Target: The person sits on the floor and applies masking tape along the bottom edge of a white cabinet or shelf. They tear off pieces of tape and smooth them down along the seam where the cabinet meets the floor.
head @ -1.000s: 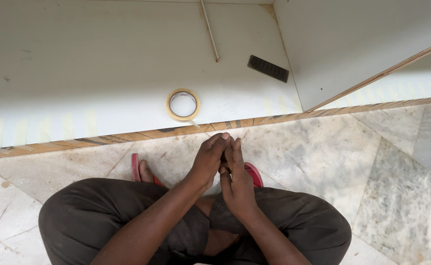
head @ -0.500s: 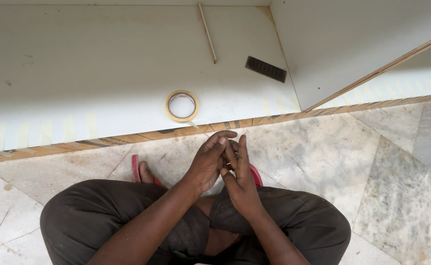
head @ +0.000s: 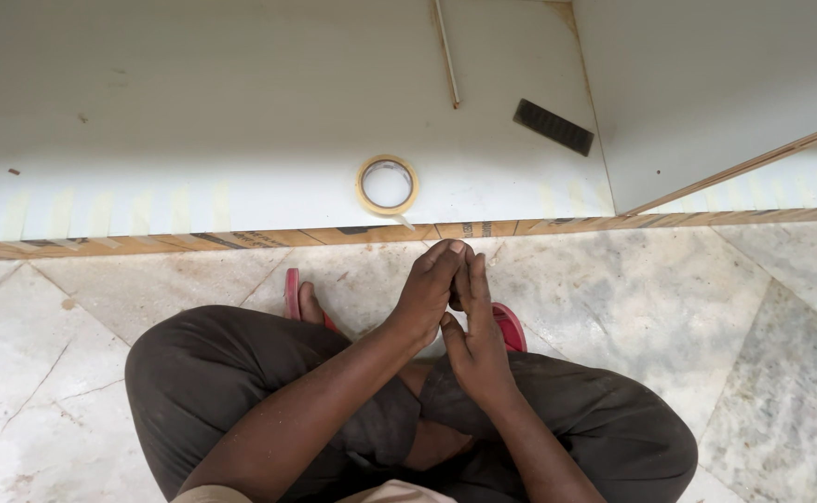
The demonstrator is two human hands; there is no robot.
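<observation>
My left hand [head: 424,291] and my right hand [head: 475,346] are pressed together over the marble floor, just in front of my knees. The left fingers curl over the tips of the right hand's upright fingers. Whether anything small lies between them is hidden. A roll of beige masking tape [head: 387,183] lies flat on a white board [head: 194,112], a short way beyond my fingertips. The tape's loose end hangs at the board's plywood edge [head: 241,238]. I squat in dark trousers and red sandals [head: 510,326].
A thin pale rod [head: 446,54] and a dark ribbed rectangular piece [head: 553,127] lie on the white board at the back. A second white board [head: 706,84] leans at the right. Strips of pale tape line the near edge of the board.
My hands have stayed together, and the left fingers have closed a little more over the right fingertips. The tape roll and the boards have not moved.
</observation>
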